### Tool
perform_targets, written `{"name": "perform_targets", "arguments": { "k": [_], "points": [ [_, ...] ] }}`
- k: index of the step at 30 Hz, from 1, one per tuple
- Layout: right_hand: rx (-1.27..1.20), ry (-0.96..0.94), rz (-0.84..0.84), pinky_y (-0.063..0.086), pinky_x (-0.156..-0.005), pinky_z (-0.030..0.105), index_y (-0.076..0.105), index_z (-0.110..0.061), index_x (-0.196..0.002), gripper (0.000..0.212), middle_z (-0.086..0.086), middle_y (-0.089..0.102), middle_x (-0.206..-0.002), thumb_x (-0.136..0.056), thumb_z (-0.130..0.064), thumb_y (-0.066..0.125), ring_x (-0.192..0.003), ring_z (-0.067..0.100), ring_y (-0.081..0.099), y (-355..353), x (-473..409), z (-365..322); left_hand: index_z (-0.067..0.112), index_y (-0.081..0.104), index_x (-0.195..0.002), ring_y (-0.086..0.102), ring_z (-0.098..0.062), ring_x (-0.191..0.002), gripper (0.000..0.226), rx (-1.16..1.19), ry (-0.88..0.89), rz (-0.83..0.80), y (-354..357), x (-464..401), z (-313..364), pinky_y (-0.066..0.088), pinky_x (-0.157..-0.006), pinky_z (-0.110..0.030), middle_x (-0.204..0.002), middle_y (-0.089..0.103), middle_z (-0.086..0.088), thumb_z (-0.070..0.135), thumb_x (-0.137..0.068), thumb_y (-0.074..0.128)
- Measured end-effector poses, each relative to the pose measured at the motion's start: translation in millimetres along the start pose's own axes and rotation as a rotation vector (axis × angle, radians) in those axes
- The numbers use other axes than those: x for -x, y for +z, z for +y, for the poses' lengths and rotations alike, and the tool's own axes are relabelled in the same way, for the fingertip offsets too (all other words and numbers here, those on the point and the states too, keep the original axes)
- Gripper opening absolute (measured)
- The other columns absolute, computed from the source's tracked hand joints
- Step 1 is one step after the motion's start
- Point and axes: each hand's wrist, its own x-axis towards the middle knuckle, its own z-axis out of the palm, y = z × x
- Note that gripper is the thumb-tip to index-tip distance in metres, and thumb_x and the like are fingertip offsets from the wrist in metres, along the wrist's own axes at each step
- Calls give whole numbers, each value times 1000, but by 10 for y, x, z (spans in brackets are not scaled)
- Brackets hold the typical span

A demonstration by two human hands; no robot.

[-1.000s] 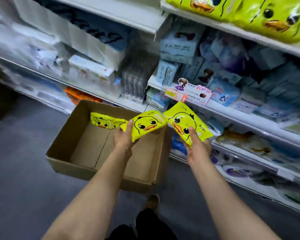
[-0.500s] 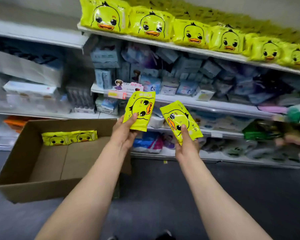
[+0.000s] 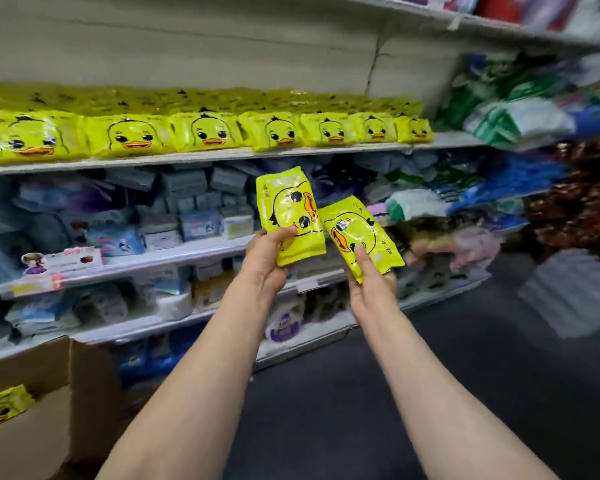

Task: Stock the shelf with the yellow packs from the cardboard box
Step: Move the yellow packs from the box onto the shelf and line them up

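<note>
Two yellow packs point(image 3: 293, 216) point(image 3: 359, 239) are raised higher than half a second ago, now before the middle shelf point(image 3: 201, 249); left hand point(image 3: 267, 261) grips one, right hand point(image 3: 371, 289) the other, edges touching; the cardboard box point(image 3: 49, 403) has slid to the lower left corner, one pack point(image 3: 2, 408) inside.

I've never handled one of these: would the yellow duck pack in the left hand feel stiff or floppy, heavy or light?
Probably soft: the yellow duck pack has a crinkled, glossy film wrap. Likely light, since the left hand holds it upright by its lower end alone. The shiny film may be a bit slippery.
</note>
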Motion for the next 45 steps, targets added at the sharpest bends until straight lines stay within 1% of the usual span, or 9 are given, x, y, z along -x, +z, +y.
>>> {"name": "perform_targets", "arguments": {
  "k": [7,15,21,25,27,31,36,42,45],
  "points": [
    [-90,-117,88,61,-71,30,57,-9,-132,47,10,69,-122,-87,0,69,-91,18,70,-674,-539,-997,11,68,-110,72,-18,-67,28,1,-69,-58,1225,-248,-766,60,-59,-34,-95,74,-8,19,-83,74],
    [-136,-177,162,58,-90,44,62,-8,-125,40,14,68,-124,-87,-1,71,-116,34,64,-1242,-1364,-1623,3,64,-115,71,-17,-60,34,-250,-40,-79,2198,-811,-1188,53,-43,-29,-96,72,-11,10,-84,75],
    [-111,-237,139,58,-59,29,62,-15,-107,24,-5,76,-83,-89,0,68,-68,11,72,-1299,-2245,-2108,5,67,-112,72,-26,-81,36,-343,-8,-140,2889,-1719,-1394,61,-66,-43,-98,74,-13,13,-79,80],
    [-89,-237,150,55,-86,39,59,-13,-125,42,5,71,-118,-86,-2,72,-108,22,68,-1252,-2962,-2437,5,69,-106,72,-25,-84,30,-350,9,-156,3437,-2421,-1534,59,-77,-43,-99,74,-13,10,-78,80],
    [-75,-252,153,54,-91,43,64,-19,-112,33,6,71,-119,-86,0,71,-115,27,65,-1187,-3331,-2638,7,70,-101,72,-24,-78,26,-353,5,-146,3714,-2773,-1580,59,-74,-41,-98,74,-13,13,-78,81],
    [-98,-284,109,54,-94,46,63,-24,-99,31,6,70,-118,-86,3,70,-113,26,65,-1041,-3986,-3048,10,69,-110,71,-28,-94,46,-394,47,-147,4252,-3395,-1608,55,-88,-53,-104,74,-9,24,-70,87],
    [-134,-237,105,61,-73,33,61,-11,-121,40,6,71,-117,-85,0,72,-103,19,69,-1040,-4684,-3253,3,46,-138,60,-24,-109,95,-528,159,-98,4692,-3838,-1637,49,-95,-42,-127,58,-3,40,-62,90],
    [-236,-221,-36,60,-78,32,54,-13,-135,50,5,69,-124,-89,1,66,-108,19,69,-894,-5596,-3466,8,67,-116,71,-24,-79,40,-602,208,-129,5208,-4530,-1489,59,-58,-36,-105,73,-11,15,-79,80],
    [-235,-188,-98,60,-79,31,58,-17,-125,39,5,68,-126,-89,-2,68,-112,21,67,-762,-6107,-3549,8,66,-120,70,-26,-91,42,-694,272,-126,5481,-4867,-1328,57,-72,-38,-111,71,-10,14,-80,78]
  ]
}}
